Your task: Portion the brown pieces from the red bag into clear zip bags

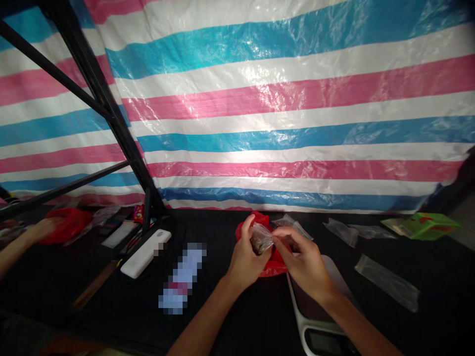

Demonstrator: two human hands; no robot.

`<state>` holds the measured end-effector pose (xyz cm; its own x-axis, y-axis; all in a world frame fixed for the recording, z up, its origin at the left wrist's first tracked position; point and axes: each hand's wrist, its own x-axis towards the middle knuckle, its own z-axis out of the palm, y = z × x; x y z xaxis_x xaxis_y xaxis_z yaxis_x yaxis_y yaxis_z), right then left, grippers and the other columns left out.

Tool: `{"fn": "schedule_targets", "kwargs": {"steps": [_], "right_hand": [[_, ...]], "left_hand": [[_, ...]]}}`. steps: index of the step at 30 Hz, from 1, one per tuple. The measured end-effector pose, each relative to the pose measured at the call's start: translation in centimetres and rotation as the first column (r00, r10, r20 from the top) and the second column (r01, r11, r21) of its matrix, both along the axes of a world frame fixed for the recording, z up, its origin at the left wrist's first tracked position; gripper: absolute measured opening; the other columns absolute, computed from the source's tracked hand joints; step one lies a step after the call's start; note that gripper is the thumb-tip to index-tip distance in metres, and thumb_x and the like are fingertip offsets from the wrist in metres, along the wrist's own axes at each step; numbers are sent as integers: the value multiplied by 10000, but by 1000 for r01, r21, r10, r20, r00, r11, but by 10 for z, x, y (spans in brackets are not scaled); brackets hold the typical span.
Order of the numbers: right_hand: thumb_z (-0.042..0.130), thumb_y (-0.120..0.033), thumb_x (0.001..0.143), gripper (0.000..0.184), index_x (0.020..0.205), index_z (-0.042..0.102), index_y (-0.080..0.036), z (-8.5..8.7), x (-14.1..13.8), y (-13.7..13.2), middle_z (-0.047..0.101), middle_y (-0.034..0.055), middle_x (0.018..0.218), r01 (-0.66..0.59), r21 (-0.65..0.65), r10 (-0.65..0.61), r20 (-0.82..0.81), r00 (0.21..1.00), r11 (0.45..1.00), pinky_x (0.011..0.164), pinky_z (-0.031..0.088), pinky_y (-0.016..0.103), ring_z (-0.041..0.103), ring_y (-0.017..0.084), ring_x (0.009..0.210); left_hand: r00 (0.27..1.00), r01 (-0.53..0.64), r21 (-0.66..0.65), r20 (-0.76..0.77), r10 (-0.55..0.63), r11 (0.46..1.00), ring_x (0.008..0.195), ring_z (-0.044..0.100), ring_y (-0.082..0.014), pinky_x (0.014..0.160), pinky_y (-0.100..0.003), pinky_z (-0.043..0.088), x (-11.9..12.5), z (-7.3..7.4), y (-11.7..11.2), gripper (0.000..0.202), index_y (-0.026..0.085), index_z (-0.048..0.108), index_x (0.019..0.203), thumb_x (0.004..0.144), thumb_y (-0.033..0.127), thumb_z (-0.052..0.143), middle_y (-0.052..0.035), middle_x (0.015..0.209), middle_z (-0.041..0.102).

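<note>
My left hand (245, 259) and my right hand (302, 259) are closed together on a small clear plastic pouch (261, 237) with dark brownish contents. They hold it just above a red plastic bag (272, 264) that lies on the black table. My right forearm passes over a white digital scale (315, 321) at the table's front edge.
Empty clear pouches (386, 282) (341, 230) lie to the right, with a green packet (426, 225) beyond them. A white power bank (144, 253) and a blurred-out item (183, 277) lie left of my hands. Another person's hand (44, 228) rests on a red bag (72, 223) at far left. A striped tarp hangs behind.
</note>
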<state>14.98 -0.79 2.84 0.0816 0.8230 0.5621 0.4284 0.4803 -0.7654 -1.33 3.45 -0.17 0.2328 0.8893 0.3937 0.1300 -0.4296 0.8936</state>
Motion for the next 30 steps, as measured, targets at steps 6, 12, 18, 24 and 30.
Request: {"fn": "schedule_targets", "kwargs": {"steps": [6, 12, 18, 24, 30], "right_hand": [[697, -396, 953, 204, 1110, 667, -269, 2, 0, 4, 736, 48, 1015, -29, -46, 19, -209, 978, 999, 843, 588, 353, 717, 221, 892], [732, -458, 905, 306, 1140, 635, -288, 23, 29, 2, 680, -2, 887, -118, -162, 43, -407, 913, 980, 720, 550, 300, 659, 185, 768], [704, -454, 913, 277, 1081, 681, -235, 27, 81, -4, 645, -7, 852, -364, -471, 296, -215, 931, 804, 627, 441, 266, 587, 163, 711], [646, -356, 948, 165, 982, 721, -213, 20, 92, -6, 664, 7, 831, -245, -470, 326, 98, 940, 848, 685, 447, 289, 594, 185, 768], [632, -259, 918, 137, 904, 764, -225, 14, 94, -6, 716, 33, 911, -187, -417, 314, 262, 912, 890, 787, 514, 346, 648, 226, 874]], "left_hand": [[995, 62, 32, -86, -59, 998, 1131, 667, -258, 1017, -419, 532, -7, 2, 3, 642, 261, 525, 1393, 822, 327, 810, -85, 1274, 670], [982, 156, 201, -132, -131, 967, 942, 617, -204, 890, -366, 509, -13, 9, 1, 300, 234, 594, 1293, 1047, 362, 481, -61, 1037, 647], [879, 263, 213, -454, -143, 941, 1064, 569, -247, 985, -411, 487, -18, 14, 3, 346, 267, 606, 1293, 956, 335, 640, -69, 1117, 610], [756, 247, 167, -650, -81, 955, 1175, 518, -298, 1091, -492, 449, -17, -9, 9, 427, 310, 625, 1317, 896, 290, 690, -91, 1231, 545], [735, 3, 218, -663, 145, 976, 1137, 522, -309, 1038, -506, 458, -21, -21, 21, 351, 276, 652, 1272, 926, 325, 637, -103, 1205, 552]]}}
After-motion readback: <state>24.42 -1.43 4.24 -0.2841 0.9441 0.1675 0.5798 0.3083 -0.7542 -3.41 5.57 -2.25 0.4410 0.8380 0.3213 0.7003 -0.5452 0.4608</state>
